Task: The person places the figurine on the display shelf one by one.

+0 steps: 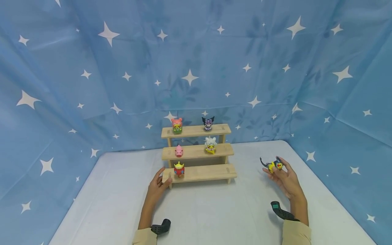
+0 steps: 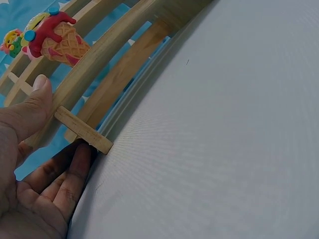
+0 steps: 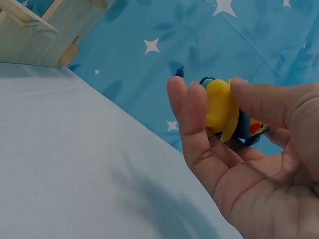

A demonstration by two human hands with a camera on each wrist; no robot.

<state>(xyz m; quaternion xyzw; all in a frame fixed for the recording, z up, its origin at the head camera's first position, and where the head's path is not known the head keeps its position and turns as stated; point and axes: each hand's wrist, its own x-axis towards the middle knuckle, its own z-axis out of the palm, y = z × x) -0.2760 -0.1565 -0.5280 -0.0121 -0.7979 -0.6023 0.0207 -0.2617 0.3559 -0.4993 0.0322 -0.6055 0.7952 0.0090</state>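
My right hand [image 1: 287, 181] pinches a small yellow figurine [image 1: 271, 166] with a dark hood and a thin dark tail, held up over the right part of the table. In the right wrist view, the thumb presses one side of its yellow body [image 3: 218, 107] and the fingers curl round the other. At the left end of a three-tier wooden display stand [image 1: 202, 173], my left hand [image 1: 157, 188] grips the lowest step. Its thumb lies along the board's edge, and the fingers reach behind the leg [image 2: 83, 130]. Near that thumb stands a red figurine with a waffle-cone base [image 2: 62, 44].
A pink-hooded figurine [image 1: 177, 126] and a black-eared one [image 1: 208, 124] stand on the top step. The middle step bears a pink pig [image 1: 179, 151] and a white-haired figurine [image 1: 210, 145]. Behind the white table [image 1: 122, 190] hangs a blue star-patterned cloth [image 1: 214, 54].
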